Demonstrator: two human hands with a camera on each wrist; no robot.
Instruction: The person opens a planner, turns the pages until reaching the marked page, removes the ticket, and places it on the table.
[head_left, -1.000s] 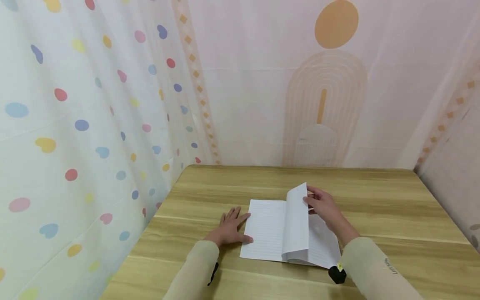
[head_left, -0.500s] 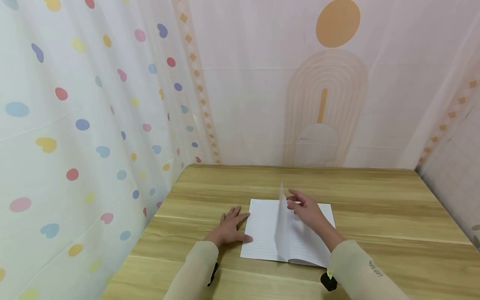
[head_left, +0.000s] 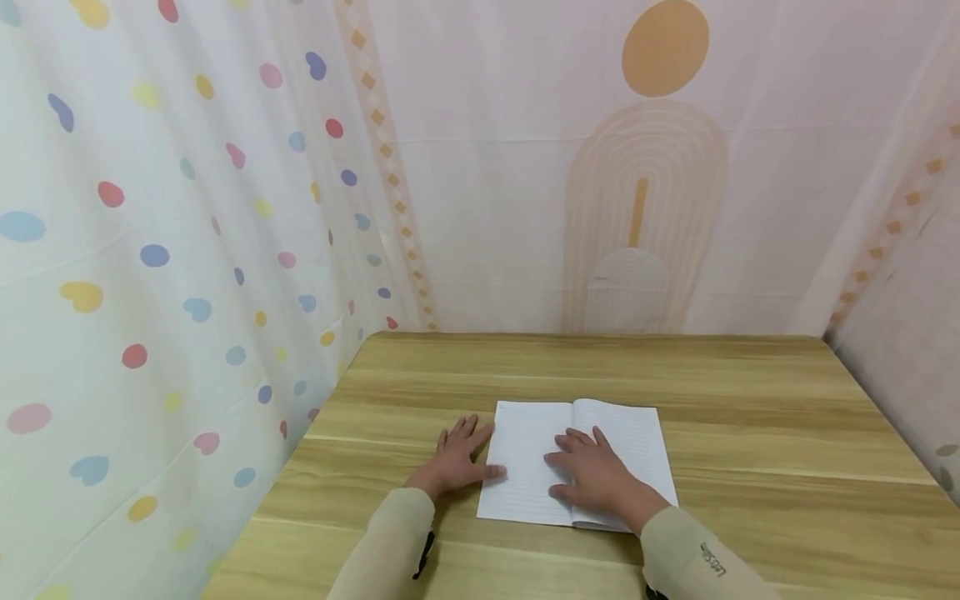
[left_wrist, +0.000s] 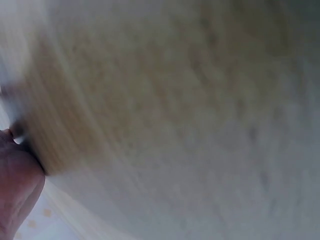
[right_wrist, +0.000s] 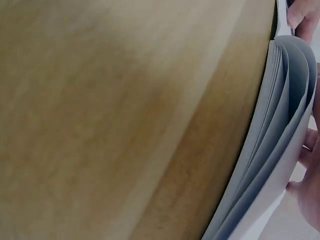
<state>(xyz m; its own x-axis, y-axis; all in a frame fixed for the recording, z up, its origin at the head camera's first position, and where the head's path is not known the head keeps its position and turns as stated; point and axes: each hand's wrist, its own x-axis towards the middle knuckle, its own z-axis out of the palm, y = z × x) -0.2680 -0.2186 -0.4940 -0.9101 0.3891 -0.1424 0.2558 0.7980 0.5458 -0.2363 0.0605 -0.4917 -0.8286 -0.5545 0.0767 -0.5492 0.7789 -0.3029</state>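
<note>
White notebook (head_left: 525,471) lies open, long axis crosswise, fold (head_left: 573,417) pointing forward; left hand (head_left: 455,461) and right hand (head_left: 597,478), fingers spread, touch it.

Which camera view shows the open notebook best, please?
The head view, because both pages of the notebook face the camera, though the right hand partly covers them. The right wrist view shows mainly its edge, with sheets apart; in the blurred left wrist view, I cannot make it out.

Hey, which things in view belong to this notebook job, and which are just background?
Part of the job:
- open notebook, its lined pages facing up
- table, the surface beneath it

Just background:
- dotted curtain, at the left
- arch-patterned curtain, behind the table
</note>
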